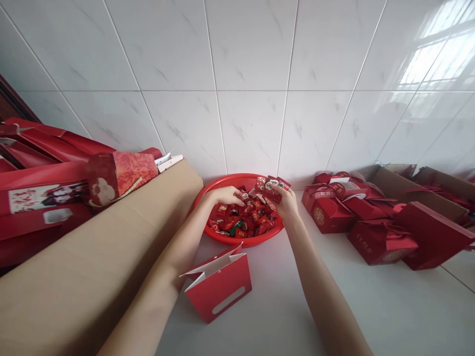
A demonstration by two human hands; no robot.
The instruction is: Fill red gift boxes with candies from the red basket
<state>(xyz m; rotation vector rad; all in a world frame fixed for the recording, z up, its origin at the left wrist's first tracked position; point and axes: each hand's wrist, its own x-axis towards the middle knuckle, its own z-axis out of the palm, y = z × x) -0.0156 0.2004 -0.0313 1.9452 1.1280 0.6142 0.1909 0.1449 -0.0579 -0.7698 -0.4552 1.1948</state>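
Note:
A round red plastic basket (196,207) filled with small wrapped candies (256,217), mostly red with one green, stands against the wall. My left hand (228,196) reaches over its left side, fingers slightly bent and apart, the tips at the candies. At the right rim, my right hand (287,203) is closed on several red candy packets (272,185) with light printing. Nearer to me, between my forearms, a red paper gift bag (222,284) stands upright with its top open; what is inside it is hidden.
On the left, a large cardboard box (148,222) holds red bags and a patterned red gift box (122,175). Several closed red gift boxes (332,212) are grouped on the right, with more cardboard boxes (419,190) behind. A tiled wall (252,123) bounds the white surface.

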